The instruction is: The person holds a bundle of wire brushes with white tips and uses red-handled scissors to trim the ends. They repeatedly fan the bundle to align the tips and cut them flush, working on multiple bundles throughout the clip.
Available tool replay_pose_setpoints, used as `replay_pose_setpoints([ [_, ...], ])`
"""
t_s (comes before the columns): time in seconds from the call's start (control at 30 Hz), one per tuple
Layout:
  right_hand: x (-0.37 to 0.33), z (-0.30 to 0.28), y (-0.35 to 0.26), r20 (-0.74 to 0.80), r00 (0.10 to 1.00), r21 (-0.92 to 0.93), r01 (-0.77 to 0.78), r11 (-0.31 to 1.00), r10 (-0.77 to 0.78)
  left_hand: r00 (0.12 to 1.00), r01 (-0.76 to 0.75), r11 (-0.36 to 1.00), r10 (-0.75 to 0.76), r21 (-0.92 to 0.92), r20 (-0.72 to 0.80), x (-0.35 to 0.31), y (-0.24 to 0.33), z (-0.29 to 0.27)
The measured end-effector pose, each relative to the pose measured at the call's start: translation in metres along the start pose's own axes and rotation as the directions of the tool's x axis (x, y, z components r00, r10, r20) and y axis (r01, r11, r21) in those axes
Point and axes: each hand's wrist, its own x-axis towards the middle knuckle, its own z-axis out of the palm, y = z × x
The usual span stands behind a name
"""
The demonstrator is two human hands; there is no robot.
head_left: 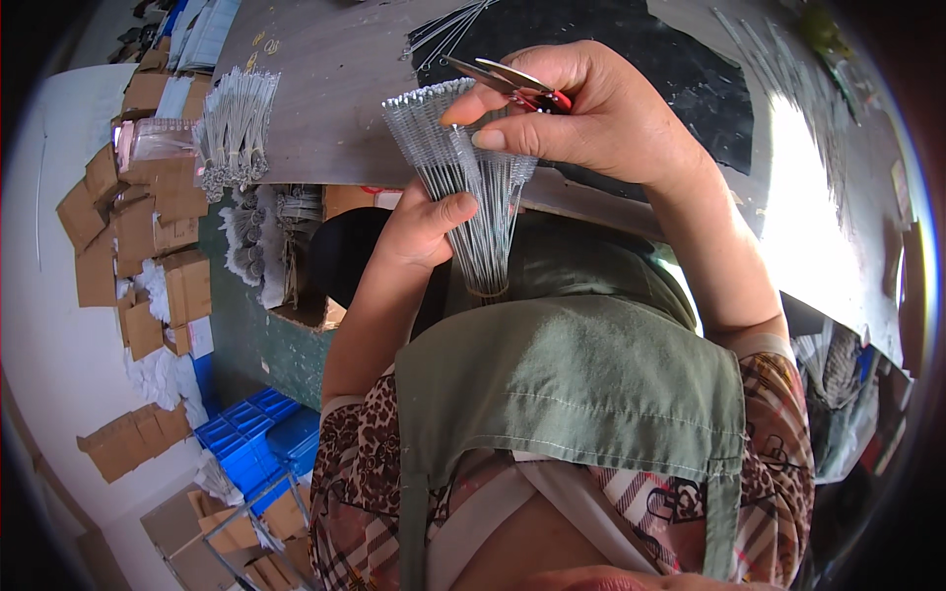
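Observation:
A thick bundle of thin twisted-wire brushes [483, 222] stands in front of my apron, with bristled ends up and a band near the lower end. My left hand [422, 227] is wrapped round its left side, thumb across the wires. Over the bundle's top, my right hand [611, 113] holds small scissors [500, 79] with red handles, their blades pointing left and slightly apart. The thumb and a fingertip of that same hand come close together at the end of one brush [459, 148]. Whether they touch it, I cannot tell.
On the grey table [330, 113], another brush bundle [236, 123] lies at left. Loose wire pieces [448, 34] rest by a black mat [690, 89]. More wires [788, 74] lie at far right. Below left are an open carton [315, 310], blue crates [246, 438] and cardboard [138, 428].

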Motion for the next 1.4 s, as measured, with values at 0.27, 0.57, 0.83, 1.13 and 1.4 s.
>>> replay_pose_setpoints([
  [0.27,0.002,0.002,-0.001,-0.076,0.996,-0.109,-0.051,0.993,0.042,0.995,0.02,1.0,-0.018,0.011,-0.101,-0.001,0.004,0.009],
  [0.57,0.007,-0.009,0.039,-0.157,0.958,0.007,-0.243,0.97,0.241,0.796,0.047,0.193,0.585,0.98,-0.153,-0.01,-0.008,0.004],
  [0.83,0.008,-0.003,0.038,-0.118,0.976,0.05,-0.179,0.983,0.184,0.859,-0.043,0.46,0.471,0.887,-0.203,0.001,0.01,0.029],
  [1.13,-0.026,0.024,0.024,-0.206,0.834,0.391,-0.41,0.824,0.512,0.883,0.014,0.696,0.328,0.718,-0.335,-0.003,0.006,0.026],
  [1.4,-0.021,0.02,0.036,-0.241,0.849,0.093,-0.461,0.882,0.469,0.862,0.04,0.738,0.315,0.674,-0.397,-0.001,0.006,0.03],
])
